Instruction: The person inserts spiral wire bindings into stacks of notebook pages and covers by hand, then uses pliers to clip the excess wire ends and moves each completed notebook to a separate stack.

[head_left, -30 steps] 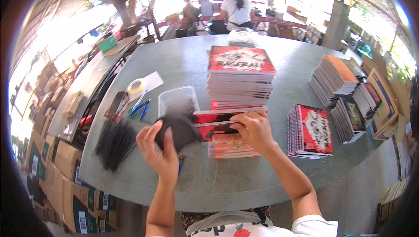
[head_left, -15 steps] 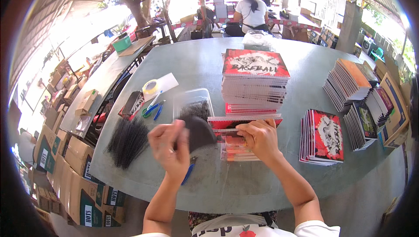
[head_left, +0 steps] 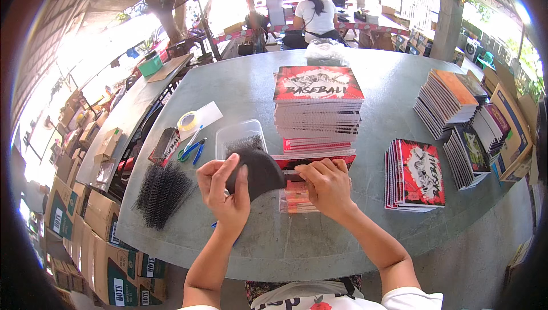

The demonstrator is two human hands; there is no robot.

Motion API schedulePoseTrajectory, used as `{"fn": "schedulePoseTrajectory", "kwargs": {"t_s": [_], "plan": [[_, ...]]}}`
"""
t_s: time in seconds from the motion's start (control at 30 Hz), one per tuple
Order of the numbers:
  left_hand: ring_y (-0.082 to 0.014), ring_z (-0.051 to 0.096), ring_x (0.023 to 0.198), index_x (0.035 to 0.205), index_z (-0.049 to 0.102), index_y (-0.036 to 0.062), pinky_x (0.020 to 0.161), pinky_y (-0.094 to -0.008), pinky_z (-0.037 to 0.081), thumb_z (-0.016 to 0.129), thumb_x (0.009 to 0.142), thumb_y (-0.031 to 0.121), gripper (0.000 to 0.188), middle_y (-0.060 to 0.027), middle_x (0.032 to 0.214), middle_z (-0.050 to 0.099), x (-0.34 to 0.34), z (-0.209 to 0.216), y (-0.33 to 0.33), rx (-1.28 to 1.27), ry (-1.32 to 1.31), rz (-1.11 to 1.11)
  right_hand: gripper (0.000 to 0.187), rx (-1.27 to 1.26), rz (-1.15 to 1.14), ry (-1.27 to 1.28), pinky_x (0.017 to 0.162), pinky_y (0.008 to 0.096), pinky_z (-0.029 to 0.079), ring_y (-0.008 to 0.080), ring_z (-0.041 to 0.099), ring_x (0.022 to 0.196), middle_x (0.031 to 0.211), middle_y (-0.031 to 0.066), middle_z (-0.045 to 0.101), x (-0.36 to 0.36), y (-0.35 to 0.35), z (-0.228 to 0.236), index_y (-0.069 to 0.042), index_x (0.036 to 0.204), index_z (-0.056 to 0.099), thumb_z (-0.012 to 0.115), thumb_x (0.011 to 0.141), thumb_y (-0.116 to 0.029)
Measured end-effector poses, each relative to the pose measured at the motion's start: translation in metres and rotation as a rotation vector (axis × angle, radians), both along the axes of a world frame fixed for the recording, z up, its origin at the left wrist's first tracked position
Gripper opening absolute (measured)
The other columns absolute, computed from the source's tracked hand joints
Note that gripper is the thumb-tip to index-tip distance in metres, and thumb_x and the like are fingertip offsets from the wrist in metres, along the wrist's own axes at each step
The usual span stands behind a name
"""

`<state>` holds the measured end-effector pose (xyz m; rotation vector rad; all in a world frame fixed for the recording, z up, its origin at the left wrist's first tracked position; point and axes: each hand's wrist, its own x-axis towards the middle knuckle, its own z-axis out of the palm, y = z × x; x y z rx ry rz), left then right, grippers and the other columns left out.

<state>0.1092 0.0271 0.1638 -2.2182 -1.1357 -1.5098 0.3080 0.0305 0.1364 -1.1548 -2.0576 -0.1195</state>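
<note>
My left hand pinches a flat black piece with a curved edge between thumb and fingers. Its right tip reaches close to the fingertips of my right hand. My right fingers are bent and pressed on the near edge of a red-covered notebook, in front of a tall stack of red-and-white spiral notebooks. Below the fingers lies an orange-striped item, partly covered by my hand. A clear plastic tub holding short black coils stands behind my left hand.
Long black binding coils, blue-handled pliers and a yellow tape roll lie left. A smaller notebook stack and more piled notebooks are right. Cardboard boxes stand beside the table; people sit beyond it.
My left hand and the black piece were smeared by motion and now show sharply. The view has shifted slightly; my right hand stays at the notebook edge.
</note>
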Motion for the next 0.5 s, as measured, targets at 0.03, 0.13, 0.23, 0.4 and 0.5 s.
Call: {"fn": "schedulePoseTrajectory", "kwargs": {"t_s": [0.03,0.13,0.23,0.4,0.5], "plan": [[-0.0228,0.055,0.083,0.098,0.066,0.0050,0.073,-0.0318,0.046,0.068,0.073,0.001,0.026,-0.0088,0.086,0.059,0.006,0.003,0.001,0.095,-0.046,0.081,0.024,0.006,-0.016,-0.002,0.077,0.0343,0.036,0.0181,0.058,0.083,0.085,0.0003,0.064,0.001,-0.002,0.003,-0.011,0.099,0.062,0.062,0.074,-0.008],[-0.0282,0.055,0.085,0.099,0.065,0.0055,0.076,-0.0358,0.045,0.067,0.072,0.000,0.027,-0.0110,0.083,0.059,0.005,-0.015,-0.001,-0.381,0.128,-0.162,0.019,0.107,-0.068,0.059,0.079,0.0357,0.040,0.0207,0.058,0.085,0.084,0.0034,0.064,0.002,0.003,0.006,-0.009,0.095,0.062,0.064,0.077,-0.011],[-0.0278,0.055,0.084,0.099,0.065,0.0064,0.076,-0.0359,0.045,0.067,0.072,0.000,0.029,-0.0106,0.084,0.057,0.013,-0.013,0.003,-0.325,0.119,-0.180,0.011,0.029,0.023,0.146,0.074,0.0347,0.046,0.0226,0.060,0.078,0.078,0.0061,0.064,0.017,0.005,0.009,-0.009,0.086,0.066,0.064,0.078,-0.016],[-0.0245,0.053,0.077,0.100,0.065,0.0075,0.069,-0.0355,0.045,0.065,0.073,0.000,0.029,-0.0089,0.084,0.053,0.022,0.002,0.005,-0.307,0.100,-0.151,0.014,-0.151,-0.002,0.193,0.071,0.0362,0.050,0.0237,0.063,0.075,0.081,0.0086,0.066,0.045,0.001,0.016,-0.006,0.090,0.066,0.064,0.080,-0.014],[-0.0245,0.052,0.075,0.100,0.066,0.0086,0.067,-0.0358,0.046,0.067,0.071,0.000,0.030,-0.0091,0.082,0.051,0.024,0.022,0.013,0.043,-0.030,-0.024,0.018,-0.379,0.085,0.466,0.066,0.0305,0.052,0.0165,0.064,0.072,0.083,0.0058,0.067,0.061,0.011,-0.005,-0.003,0.095,0.066,0.067,0.080,-0.012]]}}
